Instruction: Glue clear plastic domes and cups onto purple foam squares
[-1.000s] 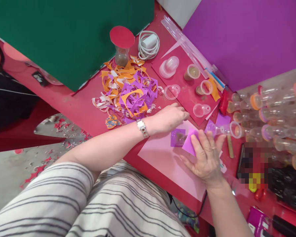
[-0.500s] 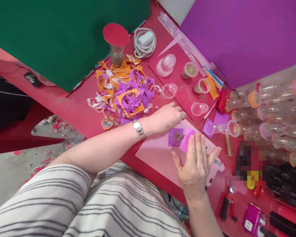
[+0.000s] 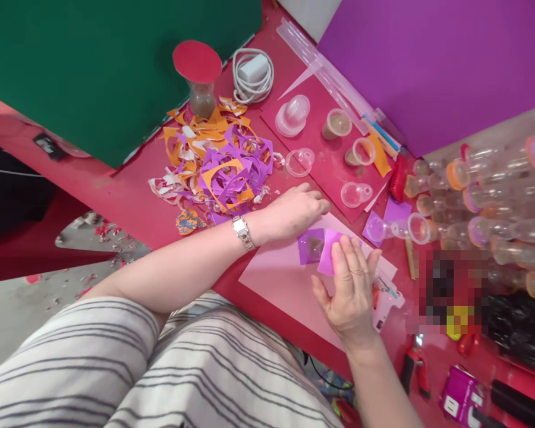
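our right hand [image 3: 351,286] lies flat and open on the purple square [image 3: 327,259]; just left sits the purple cup [image 3: 311,246], beside our loosely curled, empty left hand [image 3: 294,211].

Paper scraps [image 3: 214,169] left of cups [image 3: 330,145]; bottles [image 3: 485,202] right.

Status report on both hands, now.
Left hand knuckles down beside purple square. Right hand flat, fingers pressing lighter purple piece on pink sheet. Nothing blocking.
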{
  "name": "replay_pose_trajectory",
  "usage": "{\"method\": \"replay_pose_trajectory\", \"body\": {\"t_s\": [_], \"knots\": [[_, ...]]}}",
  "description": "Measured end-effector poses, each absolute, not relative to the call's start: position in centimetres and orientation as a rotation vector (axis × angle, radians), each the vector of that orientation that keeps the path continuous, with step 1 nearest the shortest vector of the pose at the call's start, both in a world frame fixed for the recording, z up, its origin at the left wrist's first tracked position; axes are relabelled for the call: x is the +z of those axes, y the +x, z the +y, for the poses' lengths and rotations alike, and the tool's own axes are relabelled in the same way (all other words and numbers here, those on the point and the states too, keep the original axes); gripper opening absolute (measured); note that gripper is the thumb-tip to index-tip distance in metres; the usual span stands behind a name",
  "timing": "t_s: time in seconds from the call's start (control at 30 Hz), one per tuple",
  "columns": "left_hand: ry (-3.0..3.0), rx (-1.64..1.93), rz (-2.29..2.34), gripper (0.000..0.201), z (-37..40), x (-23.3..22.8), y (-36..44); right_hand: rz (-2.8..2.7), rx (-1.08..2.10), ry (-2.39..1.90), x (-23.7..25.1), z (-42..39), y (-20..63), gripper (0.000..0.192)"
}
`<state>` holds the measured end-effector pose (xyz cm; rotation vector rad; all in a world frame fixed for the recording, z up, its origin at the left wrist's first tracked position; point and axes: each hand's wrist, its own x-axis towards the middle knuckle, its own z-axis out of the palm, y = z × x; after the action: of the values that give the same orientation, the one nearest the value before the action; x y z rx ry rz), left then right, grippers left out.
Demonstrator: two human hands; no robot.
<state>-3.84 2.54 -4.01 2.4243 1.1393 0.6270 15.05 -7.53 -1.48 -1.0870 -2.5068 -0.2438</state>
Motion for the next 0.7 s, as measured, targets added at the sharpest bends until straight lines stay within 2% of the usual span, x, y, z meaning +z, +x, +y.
{"method": "replay_pose_trajectory", "body": {"t_s": [0.2,0.3,0.53,0.7], "knots": [[2.427,0.578,1.15,0.026,2.7,-3.7,-4.0,-2.656,-0.082,-0.739,-0.7,-4.5,17.3,0.064],[2.441,0.58,1.16,0.026,2.6,-3.5,-4.1,-2.676,-0.088,-0.711,-0.6,-3.8,17.6,0.062],[2.522,0.518,1.179,0.026,2.4,-3.1,-4.1,-2.647,-0.245,-0.882,-0.3,-5.5,16.9,0.071],[2.533,0.42,1.164,0.024,2.2,-2.3,-4.2,-2.47,-0.325,-1.294,-0.1,-8.4,14.8,0.074]]}}
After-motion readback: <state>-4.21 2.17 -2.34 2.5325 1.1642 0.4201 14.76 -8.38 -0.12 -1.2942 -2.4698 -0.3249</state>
